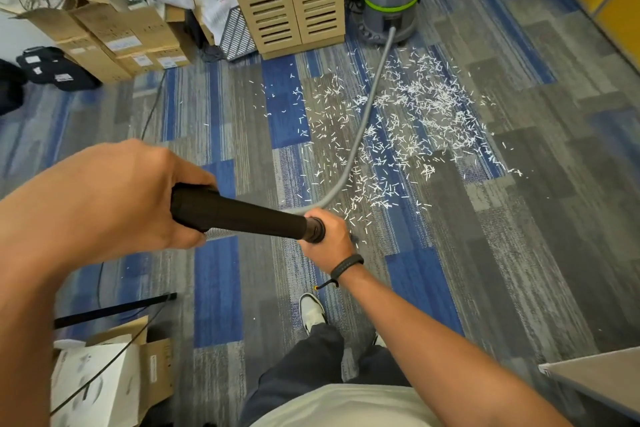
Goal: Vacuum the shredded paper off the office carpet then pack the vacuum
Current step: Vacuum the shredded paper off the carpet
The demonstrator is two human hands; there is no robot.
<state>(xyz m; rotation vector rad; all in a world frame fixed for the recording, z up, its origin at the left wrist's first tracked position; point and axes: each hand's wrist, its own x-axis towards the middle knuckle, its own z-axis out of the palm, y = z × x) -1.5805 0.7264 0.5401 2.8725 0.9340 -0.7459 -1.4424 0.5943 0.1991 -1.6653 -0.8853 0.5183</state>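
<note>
Vacuuming not yet begun; paper all down.
Both hands, left [114, 204] and right [327, 236], grip black plastic wand [239, 213]; white shredded paper [408, 121] strewn beyond them; grey-green canister vacuum [391, 0] farther off, unpacked.

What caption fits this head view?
Both hands, left hand and right hand, grip the black vacuum tube above shredded paper.

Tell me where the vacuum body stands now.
In the head view, the vacuum body stands at the top, right of centre, on the carpet beside the slatted wooden cabinet, beyond the shredded paper.
</note>
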